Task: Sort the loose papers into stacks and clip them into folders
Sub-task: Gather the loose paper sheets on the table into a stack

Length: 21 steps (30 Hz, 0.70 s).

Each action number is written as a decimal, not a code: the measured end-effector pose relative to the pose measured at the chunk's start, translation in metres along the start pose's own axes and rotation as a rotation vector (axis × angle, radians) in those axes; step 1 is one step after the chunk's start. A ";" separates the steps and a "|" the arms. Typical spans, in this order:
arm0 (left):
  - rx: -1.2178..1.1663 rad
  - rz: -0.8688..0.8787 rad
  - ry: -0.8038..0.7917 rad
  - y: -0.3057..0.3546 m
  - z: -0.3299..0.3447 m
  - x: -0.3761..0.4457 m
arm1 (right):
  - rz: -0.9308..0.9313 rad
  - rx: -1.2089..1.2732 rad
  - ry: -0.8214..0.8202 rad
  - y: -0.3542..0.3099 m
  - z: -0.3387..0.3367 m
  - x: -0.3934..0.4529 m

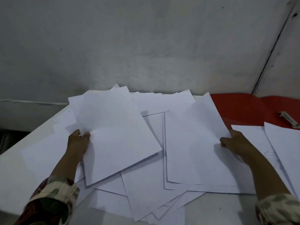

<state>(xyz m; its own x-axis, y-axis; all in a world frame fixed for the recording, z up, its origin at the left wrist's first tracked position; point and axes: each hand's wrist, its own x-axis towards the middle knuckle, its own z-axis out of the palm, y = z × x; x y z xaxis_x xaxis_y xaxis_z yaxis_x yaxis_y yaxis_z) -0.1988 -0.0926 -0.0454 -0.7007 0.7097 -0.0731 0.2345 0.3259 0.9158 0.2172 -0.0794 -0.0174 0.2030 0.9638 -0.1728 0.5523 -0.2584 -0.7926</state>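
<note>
Many loose white papers point(142, 189) lie spread and overlapping over the white table point(14, 184). My left hand point(79, 143) pinches the left edge of a thin bundle of white sheets point(116, 135), lifted and tilted above the pile. My right hand point(233, 142) grips the right edge of another bundle of sheets point(194, 143) lying to the right. An open red folder point(243, 109) lies at the far right, with a metal clip point(289, 120) on its right half.
More white sheets point(279, 143) lie over the folder's near edge at the right. A grey wall point(146, 46) rises right behind the table. The table's left edge runs diagonally, with dark floor beyond it.
</note>
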 end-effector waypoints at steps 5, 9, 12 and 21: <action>0.043 0.030 -0.137 0.007 0.010 -0.010 | 0.006 -0.043 -0.050 -0.015 0.010 0.004; 0.090 0.090 -0.234 0.015 0.033 -0.027 | -0.019 -0.012 -0.100 -0.022 0.026 -0.005; 0.171 0.182 -0.297 0.014 0.052 -0.038 | -0.037 0.022 -0.102 -0.023 0.039 -0.008; 0.322 0.349 -0.275 0.011 0.087 -0.067 | -0.027 0.093 -0.118 -0.022 0.069 -0.008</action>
<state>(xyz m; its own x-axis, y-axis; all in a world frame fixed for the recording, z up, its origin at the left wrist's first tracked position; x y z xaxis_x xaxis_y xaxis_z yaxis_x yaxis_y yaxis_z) -0.0905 -0.0823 -0.0645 -0.3525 0.9330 0.0731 0.6460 0.1860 0.7403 0.1477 -0.0765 -0.0388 0.0896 0.9729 -0.2133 0.4780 -0.2299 -0.8477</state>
